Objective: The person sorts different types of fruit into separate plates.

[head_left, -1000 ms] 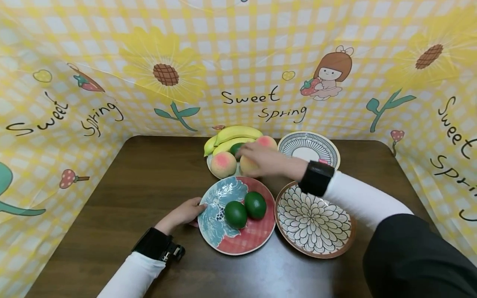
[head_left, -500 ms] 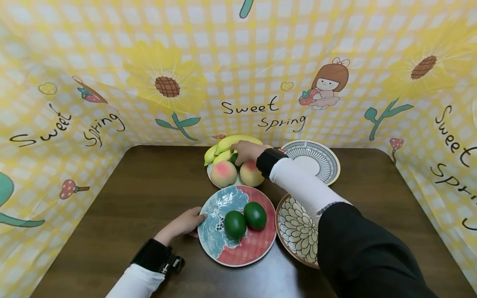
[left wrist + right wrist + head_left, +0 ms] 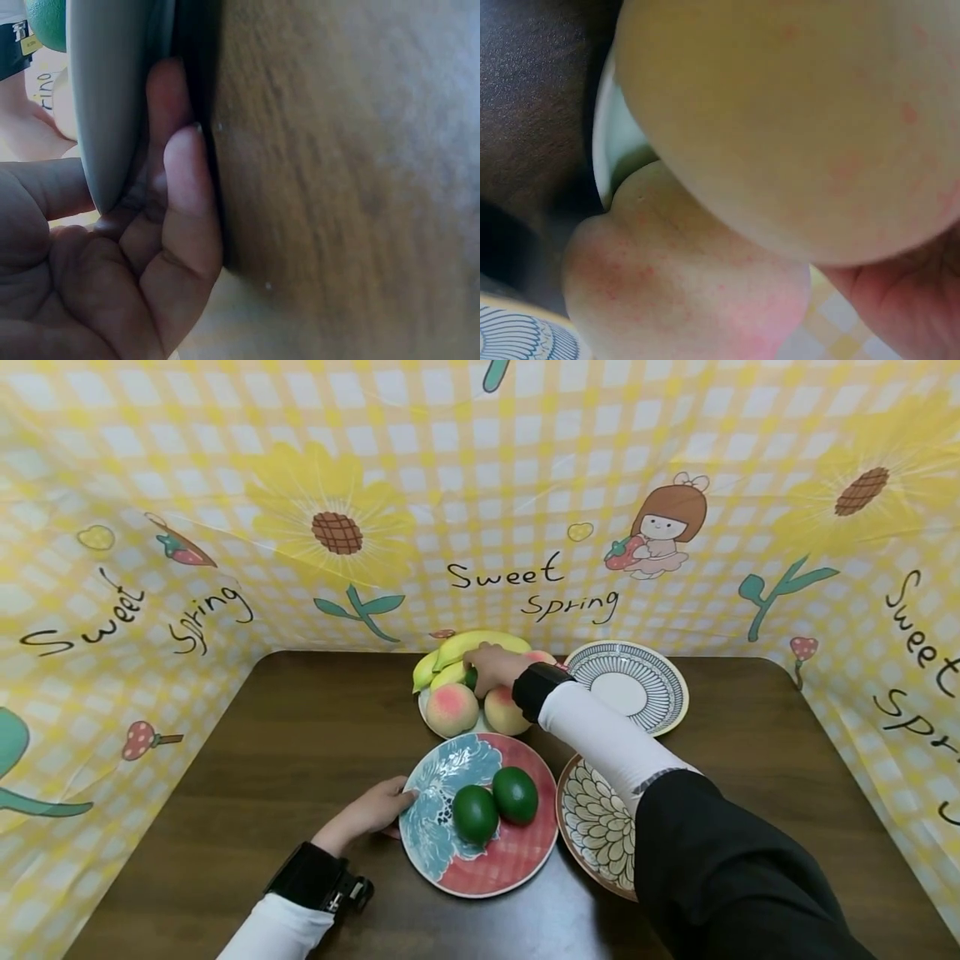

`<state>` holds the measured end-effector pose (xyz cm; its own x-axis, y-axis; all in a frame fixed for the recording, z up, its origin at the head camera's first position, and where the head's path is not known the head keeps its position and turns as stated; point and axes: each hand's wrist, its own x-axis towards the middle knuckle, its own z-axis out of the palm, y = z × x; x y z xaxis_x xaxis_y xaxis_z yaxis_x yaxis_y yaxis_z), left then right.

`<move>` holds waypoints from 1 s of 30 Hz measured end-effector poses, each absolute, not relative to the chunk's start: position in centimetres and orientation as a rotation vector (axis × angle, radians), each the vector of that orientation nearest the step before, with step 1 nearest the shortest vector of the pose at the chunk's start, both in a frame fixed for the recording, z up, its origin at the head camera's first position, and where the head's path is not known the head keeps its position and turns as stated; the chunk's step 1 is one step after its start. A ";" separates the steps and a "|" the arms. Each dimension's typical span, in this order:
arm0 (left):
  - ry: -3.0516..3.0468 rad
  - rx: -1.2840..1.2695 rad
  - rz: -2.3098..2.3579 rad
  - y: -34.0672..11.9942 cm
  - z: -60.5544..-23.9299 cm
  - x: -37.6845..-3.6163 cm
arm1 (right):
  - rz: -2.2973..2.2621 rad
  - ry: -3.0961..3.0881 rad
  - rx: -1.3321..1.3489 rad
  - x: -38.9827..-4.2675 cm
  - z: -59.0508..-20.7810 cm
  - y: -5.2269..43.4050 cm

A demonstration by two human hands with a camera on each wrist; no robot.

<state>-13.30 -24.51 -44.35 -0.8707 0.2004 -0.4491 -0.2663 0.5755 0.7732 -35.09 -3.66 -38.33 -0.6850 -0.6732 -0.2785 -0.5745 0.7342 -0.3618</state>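
Observation:
My left hand (image 3: 375, 807) pinches the left rim of a blue-and-red plate (image 3: 517, 868). In the left wrist view, its fingers (image 3: 187, 172) lie under that rim. Two dark green oval fruits (image 3: 475, 814) rest side by side on the plate. Behind it, my right hand (image 3: 495, 667) reaches into a small fruit plate, fingers curled down on another green oval fruit (image 3: 471, 678), mostly hidden. Around that hand are yellow bananas (image 3: 480, 646) and pinkish peaches (image 3: 452, 709). A peach (image 3: 795, 112) fills much of the right wrist view, blocking the fingertips.
A brown-rimmed plate with a petal pattern (image 3: 596, 818) stands right of the blue-and-red one, partly under my right sleeve. Behind it is a black-and-white lined plate (image 3: 622, 689). A yellow checked cloth (image 3: 420, 485) encloses the back and sides of the wooden table (image 3: 300, 718).
My right hand has moved back and left over the peaches onto the green fruit, and stays there since half a second ago. My left hand keeps its hold on the plate.

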 end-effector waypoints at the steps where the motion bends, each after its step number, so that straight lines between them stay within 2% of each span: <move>1: 2.311 -0.048 1.250 -24.5 -44.4 -13.3 | -0.367 2.541 -0.964 -35.2 -38.4 -3.6; 9: 2.309 -0.045 1.256 -24.3 -44.4 -13.5 | -0.587 2.569 -0.994 -35.6 -36.8 -2.6; 13: 2.318 -0.043 1.247 -24.4 -44.4 -13.5 | -0.701 2.558 -1.100 -34.7 -35.0 -2.2; 19: 2.330 -0.047 1.239 -24.7 -44.2 -13.5 | -0.685 2.548 -1.438 -30.7 -32.7 -2.6; 23: 2.310 -0.052 1.249 -24.7 -44.2 -13.5 | -0.575 2.444 -1.616 -26.6 -33.1 -3.4; 27: 2.280 -0.040 1.279 -24.6 -44.3 -13.4 | -0.392 2.324 -1.641 -23.4 -35.0 -3.9; 30: 2.268 -0.052 1.296 -24.7 -44.2 -13.4 | -0.287 2.267 -1.587 -22.3 -36.6 -4.2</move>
<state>-13.38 -24.69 -44.23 -0.8625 0.2180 -0.4567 -0.2827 0.5410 0.7921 -22.34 -4.17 -36.63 -0.3062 -0.9363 -0.1722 -0.8637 0.3493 -0.3634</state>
